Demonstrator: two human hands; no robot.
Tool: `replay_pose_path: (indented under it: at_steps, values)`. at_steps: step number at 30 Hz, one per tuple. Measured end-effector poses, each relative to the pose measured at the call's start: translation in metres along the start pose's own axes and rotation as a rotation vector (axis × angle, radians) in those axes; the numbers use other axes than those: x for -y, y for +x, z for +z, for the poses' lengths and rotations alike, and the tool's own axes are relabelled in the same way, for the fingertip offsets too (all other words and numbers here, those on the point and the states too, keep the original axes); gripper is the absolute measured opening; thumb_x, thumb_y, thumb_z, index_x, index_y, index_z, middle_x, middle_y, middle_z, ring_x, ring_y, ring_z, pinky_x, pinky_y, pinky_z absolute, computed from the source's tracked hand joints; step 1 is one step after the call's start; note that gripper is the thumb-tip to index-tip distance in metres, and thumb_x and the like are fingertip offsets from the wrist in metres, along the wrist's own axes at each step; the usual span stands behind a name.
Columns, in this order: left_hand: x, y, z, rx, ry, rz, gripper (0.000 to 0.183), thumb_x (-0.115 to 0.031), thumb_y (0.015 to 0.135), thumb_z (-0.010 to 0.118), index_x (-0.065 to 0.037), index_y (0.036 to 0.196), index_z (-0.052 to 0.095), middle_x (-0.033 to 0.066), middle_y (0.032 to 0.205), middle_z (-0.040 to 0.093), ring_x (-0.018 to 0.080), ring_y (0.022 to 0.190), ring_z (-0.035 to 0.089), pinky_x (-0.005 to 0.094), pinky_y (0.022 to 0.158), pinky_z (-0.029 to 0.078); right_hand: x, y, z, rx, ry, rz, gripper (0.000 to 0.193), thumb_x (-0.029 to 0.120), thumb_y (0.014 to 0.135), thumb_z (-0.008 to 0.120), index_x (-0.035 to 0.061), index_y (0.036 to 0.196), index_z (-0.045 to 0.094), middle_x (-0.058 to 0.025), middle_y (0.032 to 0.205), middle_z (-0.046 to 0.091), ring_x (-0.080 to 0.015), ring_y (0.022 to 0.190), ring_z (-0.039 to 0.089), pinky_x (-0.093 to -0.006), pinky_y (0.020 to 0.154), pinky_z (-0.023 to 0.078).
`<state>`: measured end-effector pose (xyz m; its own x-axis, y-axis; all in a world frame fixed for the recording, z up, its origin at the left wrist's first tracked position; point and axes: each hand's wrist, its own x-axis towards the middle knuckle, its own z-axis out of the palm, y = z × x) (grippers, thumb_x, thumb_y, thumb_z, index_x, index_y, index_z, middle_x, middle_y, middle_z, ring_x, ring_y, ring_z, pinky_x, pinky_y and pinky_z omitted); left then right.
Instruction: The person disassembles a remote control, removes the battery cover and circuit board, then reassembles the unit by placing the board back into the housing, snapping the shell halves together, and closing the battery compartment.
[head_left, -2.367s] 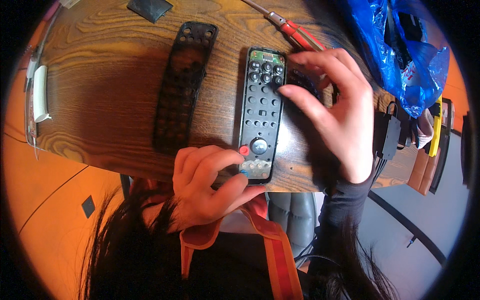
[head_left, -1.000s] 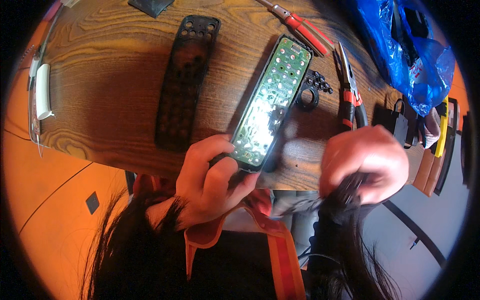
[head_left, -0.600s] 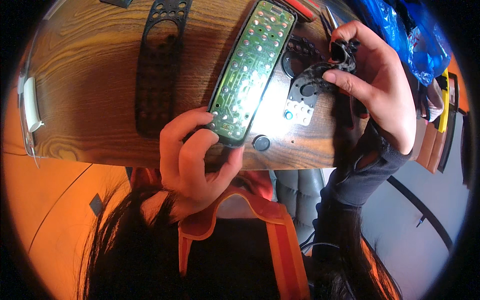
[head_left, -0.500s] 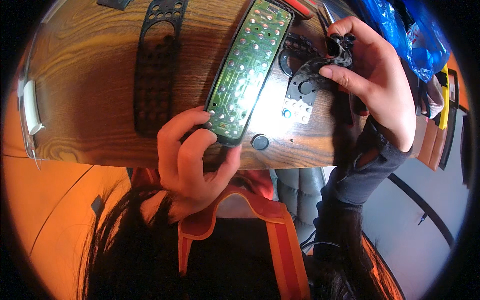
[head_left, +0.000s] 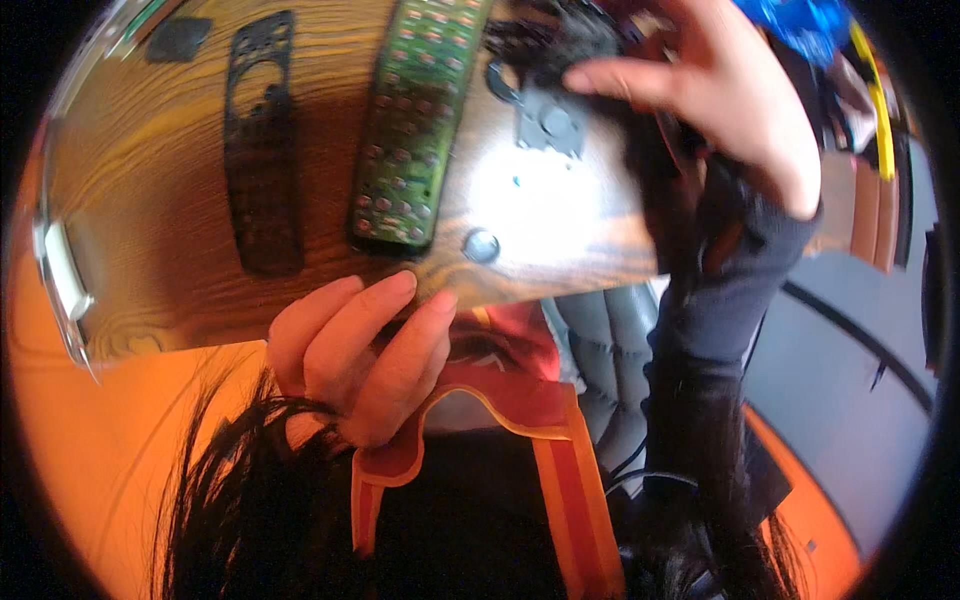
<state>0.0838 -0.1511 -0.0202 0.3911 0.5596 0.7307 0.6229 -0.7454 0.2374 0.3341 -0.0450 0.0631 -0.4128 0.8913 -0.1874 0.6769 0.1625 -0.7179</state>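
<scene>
A remote control's green circuit board [head_left: 412, 130] sits in its black shell on the wooden table. My left hand [head_left: 365, 350] is just below its near end, at the table's front edge. Its fingers are loosely bent and apart, with nothing in them. At the upper right, my right hand [head_left: 690, 90] pinches a dark rubber keypad [head_left: 553, 122], whose grey end hangs toward the table. Motion blurs the part by the fingers. Left of the board lies the remote's black button-hole faceplate [head_left: 262, 160]. A small round disc [head_left: 481, 246] rests near the front edge, beside a bright patch of light.
A flat dark square piece [head_left: 180, 40] lies at the far left. A white roll-like object [head_left: 68, 272] is at the table's left edge. A blue plastic bag [head_left: 800, 28] sits at the far right, with a yellow-edged item [head_left: 880, 110] beside it.
My left hand has let go of the remote shell with the circuit board and drawn back toward me. The shell now lies on the table. My right hand still holds the keypad; the view has shifted.
</scene>
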Motion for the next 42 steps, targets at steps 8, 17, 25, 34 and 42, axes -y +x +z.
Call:
replay_pose_path:
  at_steps: [8, 17, 25, 34, 42]
  values:
    - [-0.004, -0.019, -0.011, 0.036, -0.249, 0.23, 0.017, -0.019, 0.076, 0.064, -0.014, 0.092, 0.065, 0.0024, 0.086, 0.063, 0.0172, 0.074, 0.053, 0.0267, 0.06, 0.042, 0.003, -0.066, 0.025, -0.03, -0.214, 0.145, 0.03, 0.012, 0.074, 0.07, 0.0009, 0.101, 0.061, -0.0097, 0.091, 0.063, -0.0205, 0.083, 0.062, -0.0305, 0.072, 0.051]
    - [-0.002, -0.022, -0.019, 0.236, -0.399, 0.347, 0.02, -0.016, 0.079, 0.064, -0.009, 0.097, 0.065, 0.0066, 0.093, 0.064, 0.0193, 0.078, 0.056, 0.0277, 0.059, 0.043, 0.018, -0.151, 0.045, -0.156, -0.614, 0.171, 0.028, 0.002, 0.072, 0.063, 0.002, 0.1, 0.063, -0.0102, 0.087, 0.063, -0.0232, 0.077, 0.064, -0.0311, 0.066, 0.051]
    - [-0.002, -0.029, -0.036, 0.517, -0.405, 0.225, 0.025, 0.002, 0.078, 0.063, -0.007, 0.101, 0.057, 0.0094, 0.097, 0.06, 0.027, 0.083, 0.057, 0.0376, 0.071, 0.049, 0.045, -0.236, 0.078, 0.034, 0.042, 0.201, 0.022, 0.006, 0.074, 0.061, 0.0017, 0.095, 0.065, -0.0141, 0.092, 0.063, -0.0286, 0.089, 0.064, -0.0364, 0.07, 0.052]
    - [-0.008, -0.023, -0.03, 0.583, -0.407, 0.177, 0.027, 0.002, 0.079, 0.062, -0.009, 0.103, 0.057, 0.0077, 0.097, 0.06, 0.0264, 0.084, 0.057, 0.0371, 0.074, 0.046, -0.066, -0.321, 0.151, -0.139, 0.147, 0.651, 0.032, -0.007, 0.077, 0.049, 0.0005, 0.104, 0.064, -0.0145, 0.097, 0.066, -0.026, 0.089, 0.064, -0.0341, 0.078, 0.051]
    - [-0.023, -0.025, -0.017, 0.671, -0.457, 0.256, 0.041, -0.004, 0.071, 0.07, -0.005, 0.111, 0.059, 0.0135, 0.101, 0.06, 0.0298, 0.089, 0.059, 0.0412, 0.08, 0.05, -0.161, -0.21, 0.304, -0.263, -0.086, 0.348, 0.032, 0.006, 0.081, 0.05, -0.0025, 0.11, 0.057, -0.0201, 0.108, 0.055, -0.0332, 0.102, 0.055, -0.0364, 0.086, 0.047]
